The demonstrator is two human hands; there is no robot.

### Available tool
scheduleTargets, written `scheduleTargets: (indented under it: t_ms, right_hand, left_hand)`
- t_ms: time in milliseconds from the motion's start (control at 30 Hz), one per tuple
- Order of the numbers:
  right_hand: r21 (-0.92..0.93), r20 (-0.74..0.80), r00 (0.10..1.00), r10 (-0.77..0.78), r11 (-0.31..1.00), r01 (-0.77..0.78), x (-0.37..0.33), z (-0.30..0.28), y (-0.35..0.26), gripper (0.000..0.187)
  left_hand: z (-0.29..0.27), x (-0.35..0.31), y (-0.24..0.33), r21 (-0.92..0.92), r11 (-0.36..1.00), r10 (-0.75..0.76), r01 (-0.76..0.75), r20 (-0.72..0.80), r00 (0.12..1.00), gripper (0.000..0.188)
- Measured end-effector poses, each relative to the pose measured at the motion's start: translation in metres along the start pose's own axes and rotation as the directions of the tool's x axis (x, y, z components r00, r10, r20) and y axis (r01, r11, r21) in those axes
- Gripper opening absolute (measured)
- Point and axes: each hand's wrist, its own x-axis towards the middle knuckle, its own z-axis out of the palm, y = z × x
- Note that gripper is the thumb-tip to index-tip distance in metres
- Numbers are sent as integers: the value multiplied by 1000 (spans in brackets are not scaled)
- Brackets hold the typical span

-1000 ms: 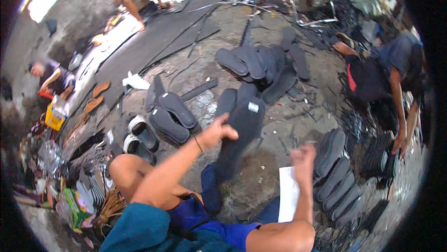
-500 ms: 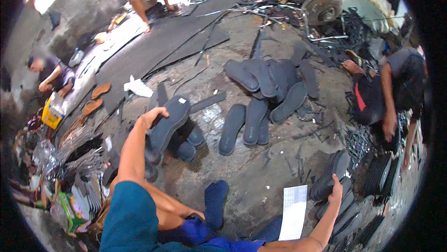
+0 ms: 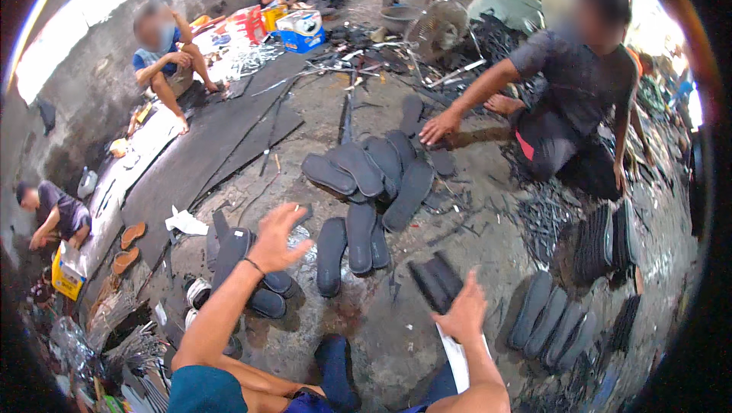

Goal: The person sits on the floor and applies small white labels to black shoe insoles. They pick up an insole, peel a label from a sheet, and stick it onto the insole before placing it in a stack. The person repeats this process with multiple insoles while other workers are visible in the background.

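My left hand (image 3: 280,241) is open with its fingers spread, and nothing is in it. It hovers beside a dark shoe sole (image 3: 231,254) with a small white label, which lies by more soles (image 3: 268,303). My right hand (image 3: 463,312) grips a small stack of dark shoe soles (image 3: 436,282), raised off the floor; its fingers are partly hidden. A white paper sheet (image 3: 455,359) shows beneath my right wrist. Ahead lies a loose pile of dark soles (image 3: 358,169), with several separate ones (image 3: 331,257) on its near side.
A co-worker's hand (image 3: 440,128) reaches to the pile's far right edge. A row of soles (image 3: 545,321) and upright stacks (image 3: 598,241) stand at right, near dark scraps (image 3: 543,222). Black sheets (image 3: 206,138) cover the floor at far left. A fan (image 3: 438,28) stands behind.
My left hand has let go of the labelled sole, which now lies on the floor. My right hand has brought its soles inward from the right. A co-worker now reaches toward the pile.
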Motion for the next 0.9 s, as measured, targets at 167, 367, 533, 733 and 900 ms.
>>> scheduleTargets:
  t_ms: [167,367,533,733,900]
  right_hand:
    - [210,-164,975,-148,961,181,-24,42,6,113]
    - [544,-215,943,-254,771,332,-53,83,33,111]
    - [73,38,977,-212,975,209,-57,40,6,108]
    - [395,109,978,-176,911,120,-60,32,4,118]
    - [837,384,905,-180,482,-259,-77,11,30,107]
  left_hand:
    - [21,38,168,-208,930,320,-303,56,946,77]
    - [85,-6,206,-520,819,425,-243,266,865,109]
    - [77,-17,158,-180,978,165,-102,386,908,106]
    - [157,-86,167,-847,164,-313,505,441,841,89]
    - [190,-85,211,-759,-338,-226,556,639,735,66]
